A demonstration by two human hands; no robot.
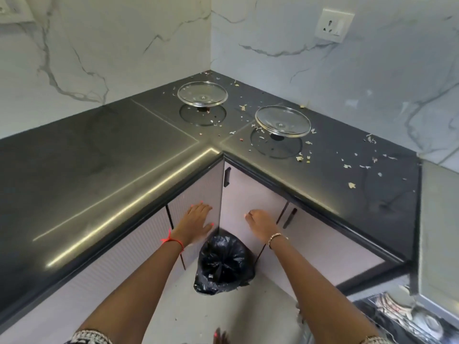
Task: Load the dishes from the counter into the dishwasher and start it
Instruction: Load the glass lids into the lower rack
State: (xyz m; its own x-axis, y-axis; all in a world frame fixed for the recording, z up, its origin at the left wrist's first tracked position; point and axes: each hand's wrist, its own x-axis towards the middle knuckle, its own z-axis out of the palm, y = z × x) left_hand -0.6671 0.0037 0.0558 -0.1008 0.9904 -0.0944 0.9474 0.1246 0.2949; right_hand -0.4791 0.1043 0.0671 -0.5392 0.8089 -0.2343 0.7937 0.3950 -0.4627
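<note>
Left hand is resting flat, fingers straight, on the cabinet door at lower centre. Right hand is curling beside it, seemingly empty. Left glass dish and right glass dish are sitting upper centre on the counter. Loading is still ahead, I'd say, and lifting one dish looks next.

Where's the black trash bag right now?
Head view, low centre: the black trash bag sits on the floor at the cabinets' inside corner, just below and between the left hand and right hand.
</note>
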